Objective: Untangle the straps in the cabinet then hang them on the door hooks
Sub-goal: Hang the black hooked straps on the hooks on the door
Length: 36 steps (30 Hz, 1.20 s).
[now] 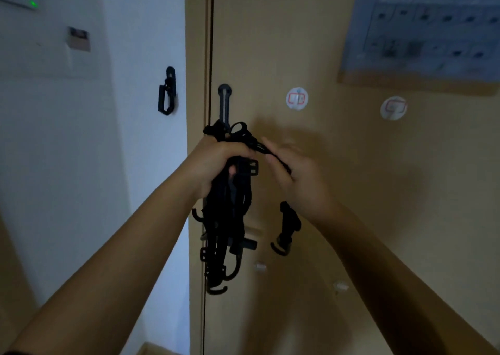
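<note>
My left hand (216, 162) grips a tangled bundle of black straps (226, 219) in front of a tan door (297, 246); buckles and hooked ends dangle below the fist. My right hand (295, 176), blurred, pinches one black strap that runs from the top of the bundle across its palm, and a hooked end (286, 227) hangs beneath it. Two round white adhesive door hooks (297, 98) (393, 108) sit on the door above and to the right of my hands, both bare.
A black door latch bar (224, 102) is fixed near the door's edge and its black catch (167, 92) on the white wall (81, 165) to the left. A blue-grey poster (427, 27) hangs at the door's upper right. The room is dim.
</note>
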Each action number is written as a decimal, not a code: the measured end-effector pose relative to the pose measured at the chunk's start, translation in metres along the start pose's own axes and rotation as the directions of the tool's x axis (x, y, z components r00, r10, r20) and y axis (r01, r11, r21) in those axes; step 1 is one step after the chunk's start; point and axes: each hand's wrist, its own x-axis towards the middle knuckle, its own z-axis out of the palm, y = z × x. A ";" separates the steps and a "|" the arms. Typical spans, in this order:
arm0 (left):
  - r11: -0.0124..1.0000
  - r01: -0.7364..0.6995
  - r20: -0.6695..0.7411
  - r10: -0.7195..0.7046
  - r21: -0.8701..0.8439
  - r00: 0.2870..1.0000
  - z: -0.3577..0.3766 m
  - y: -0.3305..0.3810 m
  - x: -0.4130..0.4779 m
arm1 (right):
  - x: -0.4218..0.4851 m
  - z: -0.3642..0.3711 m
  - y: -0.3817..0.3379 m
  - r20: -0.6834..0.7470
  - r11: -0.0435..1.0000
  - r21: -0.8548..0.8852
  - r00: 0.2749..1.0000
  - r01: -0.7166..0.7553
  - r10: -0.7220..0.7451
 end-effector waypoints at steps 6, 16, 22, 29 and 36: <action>0.999 -0.045 -0.002 0.045 -0.001 0.999 -0.011 0.031 0.056 | 0.063 -0.001 0.031 -0.024 0.807 -0.571 0.979 0.152 -0.202; 0.909 -0.408 -0.039 0.412 0.090 0.910 -0.037 0.122 0.175 | 0.220 -0.031 0.038 -0.021 0.694 -0.688 0.950 0.212 -0.311; 0.765 -0.621 -0.076 0.638 0.171 0.766 -0.029 0.182 0.245 | 0.296 -0.075 0.038 -0.114 0.770 -0.615 0.947 0.171 -0.301; 0.683 -0.708 -0.081 0.727 0.177 0.682 -0.008 0.231 0.292 | 0.343 -0.116 0.043 -0.233 0.816 -0.558 0.915 0.151 -0.328; 0.589 -0.755 -0.049 0.796 0.287 0.603 0.015 0.274 0.321 | 0.388 -0.164 0.051 -0.285 0.769 -0.622 0.872 0.148 -0.399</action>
